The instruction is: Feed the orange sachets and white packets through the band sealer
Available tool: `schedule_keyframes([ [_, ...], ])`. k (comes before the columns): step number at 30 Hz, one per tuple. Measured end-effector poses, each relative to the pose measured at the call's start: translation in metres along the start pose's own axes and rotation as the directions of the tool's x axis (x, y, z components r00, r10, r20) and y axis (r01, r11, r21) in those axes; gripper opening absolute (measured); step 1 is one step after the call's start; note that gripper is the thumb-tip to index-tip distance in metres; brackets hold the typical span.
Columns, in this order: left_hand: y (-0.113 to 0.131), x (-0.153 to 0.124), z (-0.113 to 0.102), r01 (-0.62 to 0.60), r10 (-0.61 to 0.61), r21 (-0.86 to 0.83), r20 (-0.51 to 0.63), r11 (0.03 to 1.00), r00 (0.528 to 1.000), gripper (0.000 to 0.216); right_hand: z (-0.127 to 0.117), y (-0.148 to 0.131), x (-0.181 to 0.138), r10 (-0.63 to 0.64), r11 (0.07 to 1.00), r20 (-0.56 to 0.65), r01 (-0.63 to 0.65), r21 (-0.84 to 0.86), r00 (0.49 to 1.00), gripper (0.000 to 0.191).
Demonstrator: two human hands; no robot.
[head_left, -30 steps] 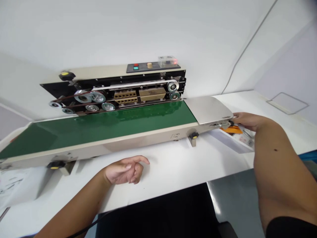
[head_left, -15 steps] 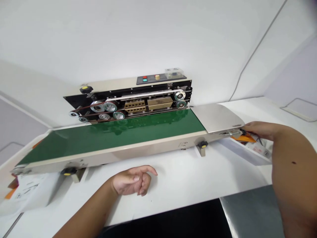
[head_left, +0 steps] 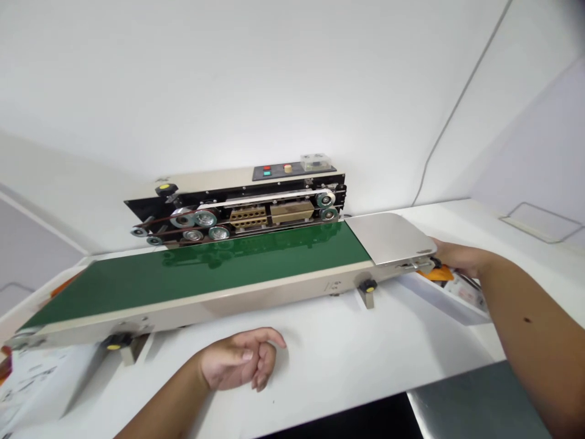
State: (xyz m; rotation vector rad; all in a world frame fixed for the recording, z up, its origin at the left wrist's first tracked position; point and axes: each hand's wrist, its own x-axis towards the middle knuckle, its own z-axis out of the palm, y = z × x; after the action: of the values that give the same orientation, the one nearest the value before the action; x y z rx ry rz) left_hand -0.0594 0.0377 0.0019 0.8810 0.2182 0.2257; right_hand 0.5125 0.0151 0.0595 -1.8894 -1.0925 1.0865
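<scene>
A band sealing machine (head_left: 237, 210) with a green conveyor belt (head_left: 205, 271) stands on a white table (head_left: 347, 347). My left hand (head_left: 237, 363) rests on the table in front of the belt, fingers loosely curled, holding nothing. My right hand (head_left: 457, 257) reaches past the steel plate (head_left: 388, 238) at the belt's right end, down to a white tray (head_left: 452, 299) of orange and white packets (head_left: 441, 274). Its fingers are hidden behind the plate's edge.
The machine's control panel (head_left: 278, 171) with red and green buttons sits on top, near the white wall. Black-and-yellow knobs (head_left: 367, 285) stick out of the conveyor's front rail. Printed papers (head_left: 27, 378) lie at the far left. A grey surface (head_left: 475, 405) adjoins the table at lower right.
The view has tilted up, so machine and hands sit lower in frame. My left hand's fingers curl slightly more. My right hand stays at the tray by the plate.
</scene>
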Motion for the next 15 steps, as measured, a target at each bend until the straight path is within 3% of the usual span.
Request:
schedule_keyframes([
  [2, 0.001, 0.001, 0.001, -0.002, 0.002, -0.017, -0.005, 1.000, 1.000, 0.055, 0.003, -0.002, 0.000, 0.069, 0.993, 0.162, -0.085, 0.088, 0.984, 0.069],
  [4, 0.001, 0.001, 0.002, -0.002, 0.001, -0.034, -0.012, 0.999, 1.000, 0.056, 0.006, -0.003, 0.000, 0.094, 0.982, 0.213, -0.126, 0.139, 0.972, 0.070],
  [10, 0.002, 0.000, 0.003, -0.024, 0.024, -0.050, -0.013, 0.998, 1.000, 0.055, 0.014, -0.007, 0.007, 0.011, 0.991, 0.066, -0.019, 0.133, 0.998, 0.059],
  [15, 0.001, 0.000, 0.000, -0.074, 0.074, -0.020, -0.013, 0.997, 0.997, 0.054, 0.000, -0.006, 0.015, 0.013, 0.993, -0.016, -0.011, 0.114, 1.000, 0.063],
])
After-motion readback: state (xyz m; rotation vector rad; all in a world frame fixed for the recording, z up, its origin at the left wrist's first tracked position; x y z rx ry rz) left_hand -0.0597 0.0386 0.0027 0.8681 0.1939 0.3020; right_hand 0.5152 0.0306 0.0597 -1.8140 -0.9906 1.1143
